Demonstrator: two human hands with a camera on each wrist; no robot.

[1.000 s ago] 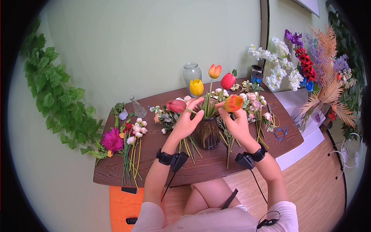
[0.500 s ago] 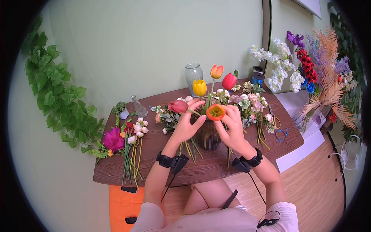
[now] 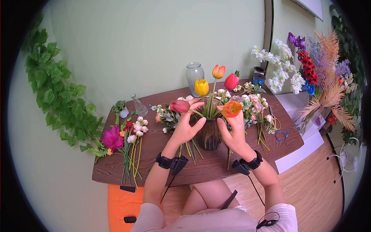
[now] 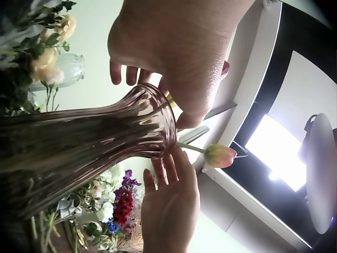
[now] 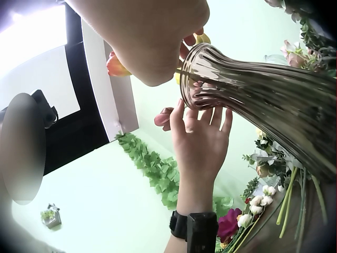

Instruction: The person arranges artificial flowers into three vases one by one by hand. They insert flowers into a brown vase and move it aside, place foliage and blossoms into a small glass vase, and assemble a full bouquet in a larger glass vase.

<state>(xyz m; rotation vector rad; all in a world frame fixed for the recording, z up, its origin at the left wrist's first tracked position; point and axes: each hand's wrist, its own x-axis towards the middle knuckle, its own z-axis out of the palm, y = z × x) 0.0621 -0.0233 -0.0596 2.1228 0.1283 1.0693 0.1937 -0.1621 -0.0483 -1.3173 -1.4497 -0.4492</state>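
Note:
A tinted, ribbed glass vase (image 3: pixel 209 136) stands on the table with several tulips in its mouth. My left hand (image 3: pixel 187 127) is at the left of the rim, fingers extended, beside the stem of a dusky red tulip (image 3: pixel 180 106) leaning left. On the other side, my right hand (image 3: pixel 234 130) has its fingers up behind an orange-red tulip (image 3: pixel 232 109), which leans toward me and covers some fingertips. The right wrist view shows the left fingers (image 5: pixel 216 117) nearly straight by the rim. A yellow tulip (image 3: pixel 201 87), an orange tulip (image 3: pixel 218 72) and a pink-red tulip (image 3: pixel 232 82) rise behind.
A clear glass vase (image 3: pixel 194 77) and ribbon spools (image 3: pixel 259 79) stand at the back. Left are a small glass bottle (image 3: pixel 139 106) and a magenta flower (image 3: pixel 112 138). Pale roses (image 3: pixel 253 103) lie to the right, near scissors (image 3: pixel 273 116) and a blue ribbon loop (image 3: pixel 281 135).
The orange-red tulip turned and dipped toward the vase's front, then swung back right and up with my right hand. My left hand stays beside the dusky red tulip.

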